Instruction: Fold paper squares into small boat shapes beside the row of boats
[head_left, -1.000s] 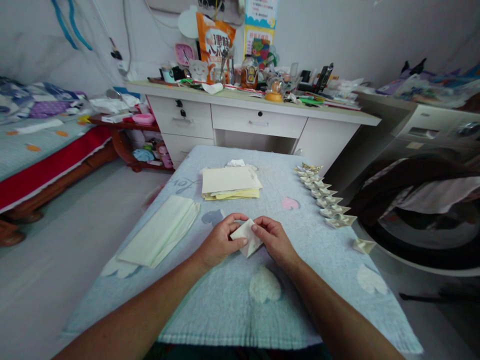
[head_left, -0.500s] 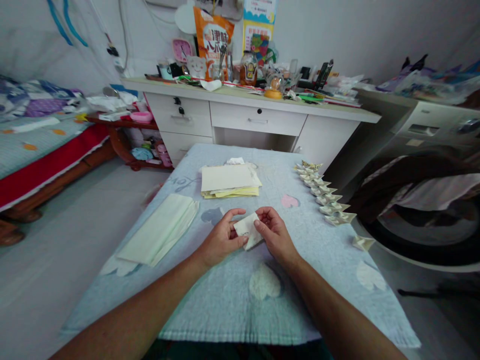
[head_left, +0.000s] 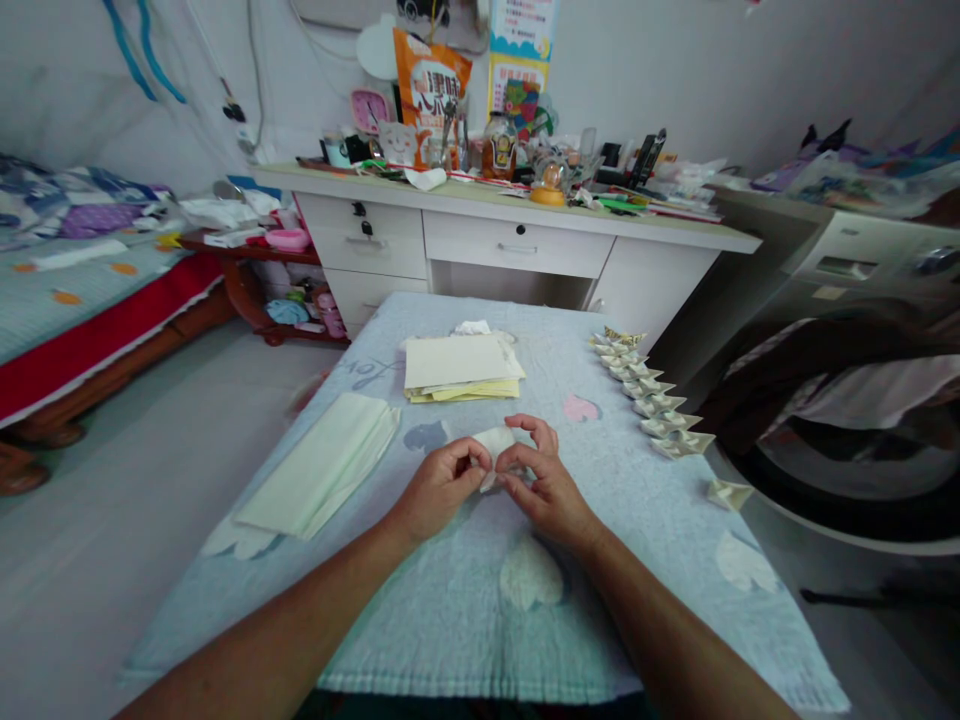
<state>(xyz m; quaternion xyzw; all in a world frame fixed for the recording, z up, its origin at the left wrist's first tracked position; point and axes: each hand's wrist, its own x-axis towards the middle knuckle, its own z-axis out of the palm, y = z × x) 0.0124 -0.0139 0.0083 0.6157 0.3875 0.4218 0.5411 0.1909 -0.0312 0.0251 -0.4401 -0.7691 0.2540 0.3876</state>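
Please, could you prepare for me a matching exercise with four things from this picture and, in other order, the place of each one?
1. small paper
2. pale folded sheets
3. row of folded paper pieces
4. orange bag

A. along the right side of the blue cloth
B. standing on the desk
C. between the fingers of the left hand and the right hand
D. towards the left edge of the blue cloth

Pairs: 1-C, 2-D, 3-A, 4-B
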